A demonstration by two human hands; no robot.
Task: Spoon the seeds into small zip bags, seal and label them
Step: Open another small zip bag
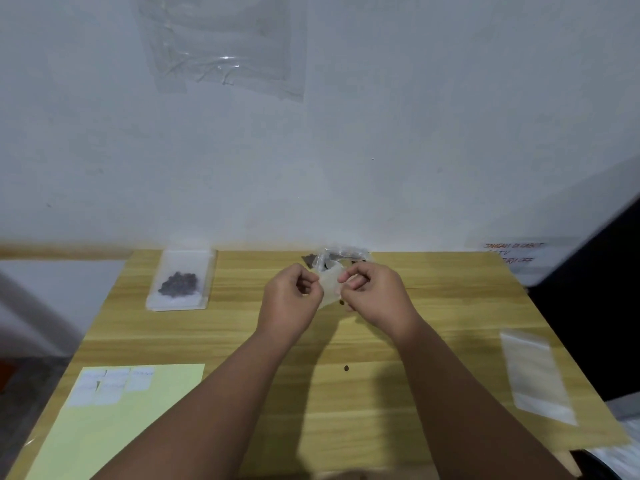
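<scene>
Two hands met above the middle of the worktop [467,306], with a small zip bag [329,287] held between them. The left hand [292,299] pinched the bag's left edge and the right hand [375,297] its right edge, fingers curled tight on the plastic. The fingertips were tucked in and blurred. Whether the bag's strip was pressed closed could not be told. One dark seed [341,302] showed at the bag's lower corner, either inside it or just behind it. A loose seed [346,368] lay on the wood nearer the person, between the forearms. Behind the hands, a crumpled clear packet [341,257] with dark contents was partly hidden. At the far left, a heap of seeds [178,284] sat on or inside a flat clear bag [180,301]. At the near left, a yellow sheet [156,427], cut off by the frame, carried white labels [114,386] with unreadable writing. An empty clear bag [536,375] lay near the right edge.
</scene>
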